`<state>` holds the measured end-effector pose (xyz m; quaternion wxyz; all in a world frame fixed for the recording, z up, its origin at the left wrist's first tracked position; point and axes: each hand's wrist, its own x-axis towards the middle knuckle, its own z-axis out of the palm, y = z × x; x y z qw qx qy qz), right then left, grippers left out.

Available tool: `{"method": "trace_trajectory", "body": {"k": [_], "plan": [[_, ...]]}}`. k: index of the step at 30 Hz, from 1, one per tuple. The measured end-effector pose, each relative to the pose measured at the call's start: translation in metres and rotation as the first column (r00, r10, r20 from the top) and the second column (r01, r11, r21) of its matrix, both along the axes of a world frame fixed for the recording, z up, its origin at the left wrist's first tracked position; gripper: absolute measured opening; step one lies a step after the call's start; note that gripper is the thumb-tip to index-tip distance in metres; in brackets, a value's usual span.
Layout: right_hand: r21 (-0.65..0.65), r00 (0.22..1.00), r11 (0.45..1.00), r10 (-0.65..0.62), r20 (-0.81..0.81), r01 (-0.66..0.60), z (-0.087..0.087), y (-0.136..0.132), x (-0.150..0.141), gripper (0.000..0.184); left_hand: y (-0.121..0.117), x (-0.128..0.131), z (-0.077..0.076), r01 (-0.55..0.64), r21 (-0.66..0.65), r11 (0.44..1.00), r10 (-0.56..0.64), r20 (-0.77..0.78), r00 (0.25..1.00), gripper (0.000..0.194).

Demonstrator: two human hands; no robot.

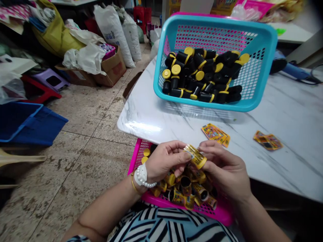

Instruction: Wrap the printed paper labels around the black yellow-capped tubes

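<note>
Between my two hands is a yellow printed label sleeve [195, 156] with a clear upper edge, held tilted. My left hand [165, 156] pinches its left end between thumb and fingers. At its right end, the thumb and fingers of my right hand [225, 168] are closed on it. Whether anything sits inside the sleeve I cannot tell. Just below is a pink basket [135, 158] on my lap, with several labelled canisters [186, 185] and some yellow caps [146, 152] in it. My hands partly hide its contents.
On the marble-patterned table [141, 111] a blue basket [214, 106] holds many black canisters [196, 72] with yellow caps. Flat sleeves lie in a left pile [215, 133] and a right pile [267, 140]. A blue crate [32, 124], cardboard box [113, 69] and white sacks [111, 32] stand on the floor.
</note>
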<state>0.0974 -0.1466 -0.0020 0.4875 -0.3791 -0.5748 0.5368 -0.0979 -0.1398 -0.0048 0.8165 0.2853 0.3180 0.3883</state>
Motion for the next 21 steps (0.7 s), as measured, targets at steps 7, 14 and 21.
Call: {"method": "trace_trajectory", "body": {"k": [7,14,21], "plan": [[0.191,0.996,0.979,-0.08,0.039,0.071,-0.006,-0.006,-0.003,0.024,-0.005,0.006,-0.004,0.123,-0.074,0.99,-0.11,0.161,0.981,0.043],[0.387,0.934,0.899,0.063,0.351,-0.206,0.005,0.001,0.006,0.034,-0.02,-0.008,-0.012,0.145,-0.105,0.984,-0.15,-0.045,0.988,0.043],[0.678,0.376,0.733,-0.646,0.664,0.061,-0.002,0.056,0.048,0.021,-0.024,-0.036,-0.035,0.021,0.337,0.941,0.269,-0.788,0.554,0.034]]}}
